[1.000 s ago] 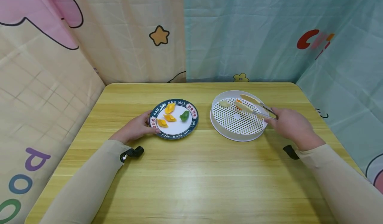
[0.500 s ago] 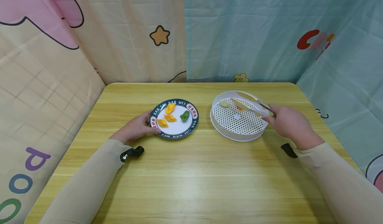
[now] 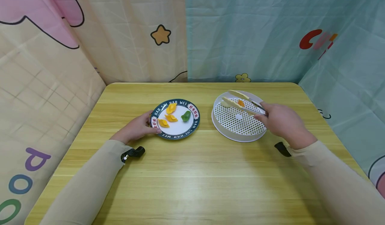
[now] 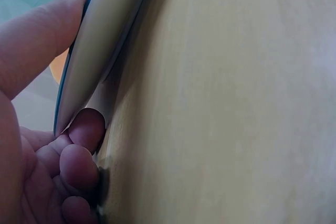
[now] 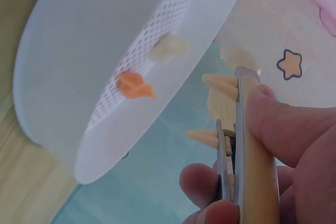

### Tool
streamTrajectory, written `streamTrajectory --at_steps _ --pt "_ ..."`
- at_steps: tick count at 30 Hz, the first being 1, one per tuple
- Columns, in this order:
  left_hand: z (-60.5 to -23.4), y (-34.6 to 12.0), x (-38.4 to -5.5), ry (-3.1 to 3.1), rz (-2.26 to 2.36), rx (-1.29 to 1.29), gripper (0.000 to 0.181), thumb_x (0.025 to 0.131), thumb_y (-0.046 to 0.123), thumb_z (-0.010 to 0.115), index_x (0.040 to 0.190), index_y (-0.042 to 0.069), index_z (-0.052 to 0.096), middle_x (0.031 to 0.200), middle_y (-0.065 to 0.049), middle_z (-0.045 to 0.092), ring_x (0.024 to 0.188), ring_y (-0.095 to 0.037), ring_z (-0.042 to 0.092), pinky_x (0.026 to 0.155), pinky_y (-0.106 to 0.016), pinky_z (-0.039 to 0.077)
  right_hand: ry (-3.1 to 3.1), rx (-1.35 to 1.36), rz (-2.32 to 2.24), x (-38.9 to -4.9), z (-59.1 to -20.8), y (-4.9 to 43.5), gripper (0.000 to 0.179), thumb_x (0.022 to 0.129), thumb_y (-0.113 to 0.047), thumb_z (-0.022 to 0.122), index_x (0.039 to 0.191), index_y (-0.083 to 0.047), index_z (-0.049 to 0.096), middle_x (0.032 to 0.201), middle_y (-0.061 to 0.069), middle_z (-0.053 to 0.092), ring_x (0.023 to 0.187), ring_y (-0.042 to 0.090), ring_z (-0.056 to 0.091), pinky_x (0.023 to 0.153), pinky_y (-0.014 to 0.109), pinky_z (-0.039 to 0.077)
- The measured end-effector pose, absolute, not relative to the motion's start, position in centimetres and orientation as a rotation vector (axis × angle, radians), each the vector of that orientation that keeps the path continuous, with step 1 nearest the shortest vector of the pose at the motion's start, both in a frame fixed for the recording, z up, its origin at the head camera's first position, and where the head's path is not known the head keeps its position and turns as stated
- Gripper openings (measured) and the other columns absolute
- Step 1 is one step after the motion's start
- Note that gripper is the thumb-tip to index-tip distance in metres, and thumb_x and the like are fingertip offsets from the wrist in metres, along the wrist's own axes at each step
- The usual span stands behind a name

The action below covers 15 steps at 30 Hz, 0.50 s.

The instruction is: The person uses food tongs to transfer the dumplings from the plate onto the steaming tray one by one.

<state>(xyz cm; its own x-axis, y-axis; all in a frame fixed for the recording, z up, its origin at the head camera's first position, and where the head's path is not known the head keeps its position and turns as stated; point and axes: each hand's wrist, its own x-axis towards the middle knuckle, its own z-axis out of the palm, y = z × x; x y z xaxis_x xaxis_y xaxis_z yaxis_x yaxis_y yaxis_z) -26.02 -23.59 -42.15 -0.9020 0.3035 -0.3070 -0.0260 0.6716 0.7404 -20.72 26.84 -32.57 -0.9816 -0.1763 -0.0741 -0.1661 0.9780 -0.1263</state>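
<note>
My left hand [image 3: 136, 129] holds the left rim of a round plate [image 3: 177, 129], thumb on top and fingertips beneath, as the left wrist view shows. On the plate lie several yellow dumplings [image 3: 171, 108] and a green dumpling [image 3: 185, 116]. My right hand [image 3: 282, 123] grips a pair of tongs [image 3: 242, 108] over a white perforated basket [image 3: 243, 138]. The tongs' arms stand apart, with nothing between their tips. Inside the basket are an orange dumpling [image 5: 134, 85] and a pale dumpling [image 5: 169, 48]. From the head, one tong tip partly covers the pale one.
The wooden table [image 3: 186, 178] carries both plate and basket, with a gap between them. A printed curtain [image 3: 228, 34] hangs behind the table's far edge and along both sides. Each wrist wears a black strap-on camera part [image 3: 136, 152].
My right hand and the tongs have moved left across the basket, from over the orange dumpling to the pale one. The orange dumpling now shows between the tongs' arms. The left hand stays put.
</note>
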Motion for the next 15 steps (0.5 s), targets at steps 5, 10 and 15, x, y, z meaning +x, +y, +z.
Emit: streamTrajectory --at_steps 5,10,15 --pt "-42.1 -23.6 -26.0 2.483 1.097 0.215 0.116 0.086 0.051 0.085 0.169 0.01 0.016 0.164 -0.019 0.044 0.143 -0.032 0.048 0.13 -0.056 0.024 3.06 -0.373 -0.17 -20.8 -32.5 25.4 0.054 0.103 -0.041 0.067 0.14 -0.002 0.057 0.085 0.007 0.066 0.083 0.029 0.061 0.073 0.048 0.051" --pt "-42.2 -23.6 -26.1 2.492 1.092 0.218 0.115 0.087 0.051 0.085 0.169 0.01 0.017 0.161 -0.018 0.048 0.139 -0.031 0.05 0.13 -0.055 0.026 3.075 -0.447 -0.192 -20.8 -32.6 23.8 0.049 0.102 -0.037 0.069 0.136 -0.003 0.061 0.083 0.006 0.066 0.077 0.026 0.061 0.072 0.046 0.052" --pt "-42.2 -23.6 -26.1 2.508 1.074 0.218 0.114 0.087 0.051 0.085 0.169 0.01 0.017 0.157 -0.018 0.052 0.135 -0.03 0.052 0.129 -0.055 0.027 3.07 -0.474 -0.208 -20.7 -32.8 22.3 0.056 0.102 -0.037 0.07 0.146 -0.006 0.058 0.084 0.004 0.064 0.075 0.021 0.058 0.068 0.04 0.05"
